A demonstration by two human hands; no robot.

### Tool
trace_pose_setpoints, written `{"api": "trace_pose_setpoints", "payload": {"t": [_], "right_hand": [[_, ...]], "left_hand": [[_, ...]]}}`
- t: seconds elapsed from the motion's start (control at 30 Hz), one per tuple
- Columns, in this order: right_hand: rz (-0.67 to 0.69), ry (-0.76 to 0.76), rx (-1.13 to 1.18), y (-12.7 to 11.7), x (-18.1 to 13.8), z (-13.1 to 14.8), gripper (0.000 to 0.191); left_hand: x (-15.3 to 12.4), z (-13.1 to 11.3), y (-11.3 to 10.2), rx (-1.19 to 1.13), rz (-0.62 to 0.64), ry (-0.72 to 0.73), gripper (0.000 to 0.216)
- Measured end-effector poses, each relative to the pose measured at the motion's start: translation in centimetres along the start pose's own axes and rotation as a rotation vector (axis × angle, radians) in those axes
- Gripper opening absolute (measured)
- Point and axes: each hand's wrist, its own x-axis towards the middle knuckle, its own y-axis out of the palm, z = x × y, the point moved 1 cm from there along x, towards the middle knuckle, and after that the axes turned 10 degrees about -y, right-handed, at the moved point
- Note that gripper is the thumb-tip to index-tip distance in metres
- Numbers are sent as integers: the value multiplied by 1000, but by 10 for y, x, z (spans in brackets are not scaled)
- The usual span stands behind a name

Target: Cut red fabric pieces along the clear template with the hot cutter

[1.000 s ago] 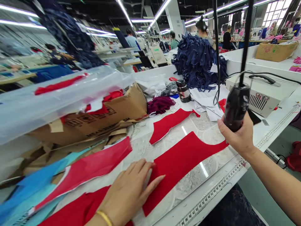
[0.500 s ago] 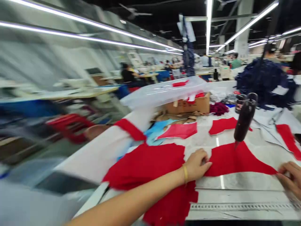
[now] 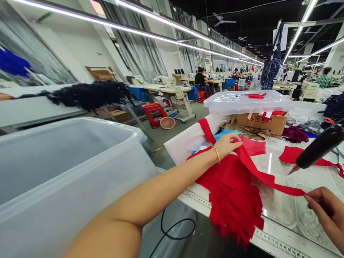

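Note:
A red fabric piece [image 3: 260,174] is stretched between my two hands above the table. My left hand [image 3: 227,145] pinches its far left end, over a heap of red cut fabric [image 3: 233,193] that hangs past the table's front edge. At the lower right, my right hand [image 3: 326,208] grips the narrow tip between thumb and fingers. A dark handheld tool with a pointed tip [image 3: 318,147] hangs tilted above the work surface, just beyond the fabric. A lighter red piece [image 3: 253,146] and another red piece [image 3: 292,154] lie flat behind.
A large translucent bin [image 3: 129,157] stands at the left. At the back of the table are a cardboard box [image 3: 262,123], a clear plastic lid [image 3: 242,102] and maroon fabric [image 3: 295,135]. A measuring tape [image 3: 279,243] runs along the front edge. A red stool [image 3: 154,114] stands on the floor.
The view has swung left. The red fabric piece, flat on the table before, is now lifted and drawn toward the heap, with both hands still on its ends.

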Motion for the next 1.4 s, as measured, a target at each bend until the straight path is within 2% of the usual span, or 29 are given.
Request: {"api": "trace_pose_setpoints", "payload": {"t": [0.03, 0.13, 0.17, 0.27, 0.33, 0.4, 0.53, 0.63, 0.7, 0.9, 1.0, 1.1, 1.23, 1.3, 1.4], "right_hand": [[32, -30, 27, 7, 13, 15, 37], [-115, -49, 65, 32, 39, 54, 30], [-111, -95, 97, 42, 42, 64, 28], [12, -221, 147, 74, 37, 81, 27], [76, -241, 121, 89, 25, 79, 29], [113, -249, 96, 93, 13, 70, 34], [103, -166, 22, 75, -5, 45, 41], [64, -75, -44, 52, -13, 29, 48], [30, -39, -73, 40, -19, 21, 50], [-81, 68, -120, 23, -35, -2, 47], [-132, 101, -104, 22, -39, -8, 45], [-174, 110, -86, 22, -40, -13, 39], [-164, 87, -40, 26, -37, -18, 27], [-146, 56, -21, 26, -33, -18, 20], [-195, 33, -1, 24, -29, -16, 15]], "left_hand": [[2, 2, -15, 32, -46, 3, 15], [-3, 9, -61, 177, -194, 17, 8], [-9, 12, -76, 243, -238, 21, 6], [-37, 26, -110, 473, -312, 16, 6], [-59, 38, -122, 627, -309, -1, 13], [-77, 49, -126, 757, -304, 0, 19], [-87, 55, -118, 922, -283, 68, 20], [-74, 49, -97, 957, -219, 169, 16], [-60, 43, -73, 948, -139, 257, 14], [-20, 18, 37, 895, 164, 469, 4], [1, 3, 91, 882, 269, 488, 13], [24, -13, 135, 880, 330, 458, 22], [48, -26, 173, 894, 373, 375, 27], [56, -27, 184, 898, 384, 322, 28], [62, -23, 193, 884, 392, 249, 29]]}}
